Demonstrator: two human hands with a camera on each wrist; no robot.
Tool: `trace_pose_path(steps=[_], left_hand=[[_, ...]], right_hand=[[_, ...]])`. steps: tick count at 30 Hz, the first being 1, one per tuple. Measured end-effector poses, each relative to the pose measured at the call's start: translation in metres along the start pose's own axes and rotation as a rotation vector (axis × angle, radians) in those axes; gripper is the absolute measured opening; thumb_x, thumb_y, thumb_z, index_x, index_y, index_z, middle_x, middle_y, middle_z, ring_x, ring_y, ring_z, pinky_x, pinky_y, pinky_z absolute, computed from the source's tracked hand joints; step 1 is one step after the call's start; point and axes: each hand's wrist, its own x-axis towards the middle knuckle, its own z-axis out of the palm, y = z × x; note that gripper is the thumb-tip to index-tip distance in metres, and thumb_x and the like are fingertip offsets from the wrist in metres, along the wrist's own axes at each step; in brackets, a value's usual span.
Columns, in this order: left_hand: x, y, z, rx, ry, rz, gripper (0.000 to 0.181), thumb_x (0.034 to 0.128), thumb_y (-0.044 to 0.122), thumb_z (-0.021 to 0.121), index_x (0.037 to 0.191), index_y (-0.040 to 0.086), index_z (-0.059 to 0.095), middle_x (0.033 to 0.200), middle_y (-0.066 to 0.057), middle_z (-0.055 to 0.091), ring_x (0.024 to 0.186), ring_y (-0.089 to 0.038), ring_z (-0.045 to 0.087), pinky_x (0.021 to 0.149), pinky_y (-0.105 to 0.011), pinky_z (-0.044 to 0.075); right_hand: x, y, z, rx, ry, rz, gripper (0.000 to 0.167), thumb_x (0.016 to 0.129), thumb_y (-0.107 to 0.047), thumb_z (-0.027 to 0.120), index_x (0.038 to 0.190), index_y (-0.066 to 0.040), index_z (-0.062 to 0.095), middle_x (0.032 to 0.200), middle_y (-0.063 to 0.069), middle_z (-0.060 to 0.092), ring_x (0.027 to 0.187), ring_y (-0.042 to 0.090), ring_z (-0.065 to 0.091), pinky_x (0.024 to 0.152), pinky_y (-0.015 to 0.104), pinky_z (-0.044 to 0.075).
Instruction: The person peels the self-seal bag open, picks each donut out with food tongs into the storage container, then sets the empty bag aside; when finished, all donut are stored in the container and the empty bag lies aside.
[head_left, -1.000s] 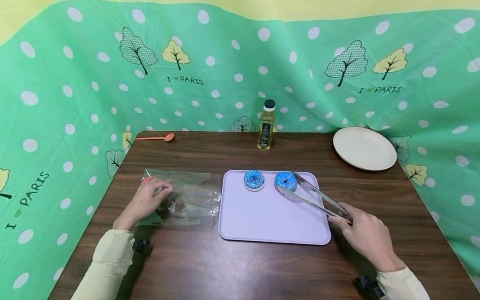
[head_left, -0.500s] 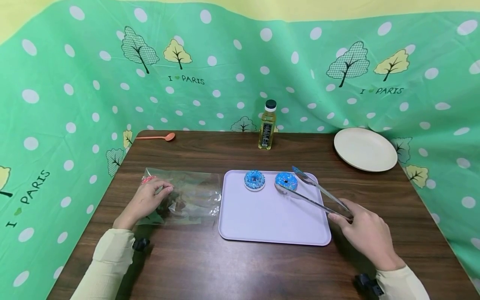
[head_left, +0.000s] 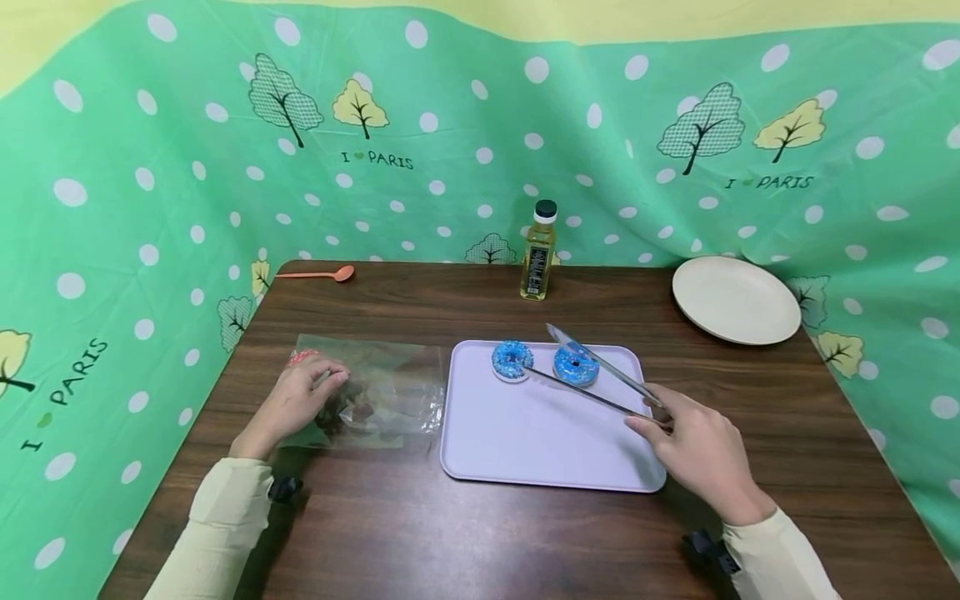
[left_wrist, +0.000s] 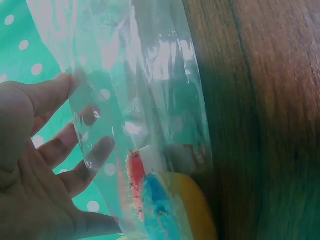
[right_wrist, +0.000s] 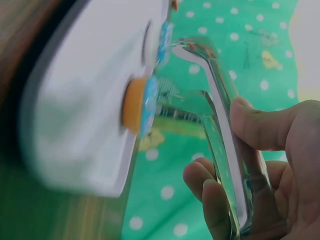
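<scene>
My left hand (head_left: 303, 396) pinches the edge of a clear plastic bag (head_left: 393, 375) lying on the table left of the tray. Through the film in the left wrist view I see a blue-topped doughnut (left_wrist: 162, 210) and a pink-red piece (left_wrist: 135, 175). My right hand (head_left: 705, 446) holds metal tongs (head_left: 592, 398) with their arms spread above the lilac tray (head_left: 540, 450). On the tray's far side are two blue doughnuts: a left doughnut (head_left: 510, 358) and a right doughnut (head_left: 581, 372). One tongs tip overlaps the left doughnut's edge; contact cannot be told.
A bottle of yellow liquid (head_left: 536, 262) stands behind the tray. At the back right lies a cream plate (head_left: 735, 300), and an orange spoon (head_left: 326, 274) lies at the back left. A green dotted cloth (head_left: 450, 183) hangs behind the dark wooden table (head_left: 480, 542).
My right hand has moved the tongs left, away from around the right doughnut and toward the left one. Their arms have spread wider. My left hand stays at the bag.
</scene>
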Motion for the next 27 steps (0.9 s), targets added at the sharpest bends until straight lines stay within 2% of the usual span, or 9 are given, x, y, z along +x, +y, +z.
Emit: trace_pose_path(steps=[5,9,12,17,22,27], left_hand=[[0.0,0.003,-0.003,0.037,0.014,-0.006,0.031,0.1058,0.03,0.055,0.116,0.006,0.072,0.119,-0.011,0.068,0.124,-0.04,0.054,0.105,-0.067,0.03],[0.001,0.007,-0.005,0.091,0.038,-0.015,0.026,0.1054,0.027,0.056,0.115,0.009,0.072,0.118,-0.01,0.067,0.121,-0.037,0.057,0.095,-0.059,0.046],[0.001,0.009,-0.005,0.126,0.048,-0.042,0.025,0.1051,0.028,0.057,0.115,0.012,0.073,0.122,-0.01,0.064,0.107,-0.033,0.065,0.081,-0.055,0.053],[0.0,0.011,-0.005,0.143,0.045,-0.083,0.025,0.1048,0.03,0.057,0.115,0.014,0.073,0.128,-0.013,0.062,0.103,-0.034,0.066,0.075,-0.056,0.054],[-0.001,0.013,-0.007,0.154,0.046,-0.091,0.025,0.105,0.031,0.057,0.115,0.015,0.073,0.121,-0.007,0.065,0.102,-0.033,0.066,0.073,-0.054,0.054],[-0.003,0.014,-0.008,0.156,0.042,-0.096,0.026,0.105,0.032,0.056,0.116,0.015,0.073,0.128,-0.012,0.062,0.102,-0.034,0.066,0.073,-0.055,0.053]], right_hand=[[0.011,-0.02,0.013,0.005,0.002,-0.107,0.05,0.082,-0.028,0.085,0.123,-0.003,0.069,0.088,0.006,0.073,0.071,0.02,0.069,0.054,0.046,0.051],[0.019,-0.041,0.027,0.02,-0.038,-0.173,0.05,0.082,-0.028,0.085,0.122,-0.004,0.07,0.092,0.007,0.073,0.072,0.016,0.069,0.056,0.042,0.053],[0.024,-0.058,0.038,0.04,-0.069,-0.222,0.049,0.082,-0.029,0.086,0.121,-0.004,0.071,0.091,0.006,0.073,0.071,0.013,0.067,0.057,0.037,0.053],[0.029,-0.079,0.052,0.076,-0.094,-0.312,0.044,0.082,-0.029,0.086,0.116,-0.005,0.073,0.087,0.002,0.072,0.068,0.008,0.064,0.058,0.034,0.053],[0.035,-0.092,0.063,0.062,-0.104,-0.373,0.042,0.084,-0.03,0.084,0.115,-0.004,0.072,0.087,0.003,0.072,0.071,0.011,0.065,0.06,0.037,0.054],[0.046,-0.105,0.074,0.066,-0.15,-0.411,0.04,0.088,-0.03,0.08,0.116,-0.004,0.069,0.083,0.001,0.069,0.072,0.013,0.065,0.063,0.039,0.054]])
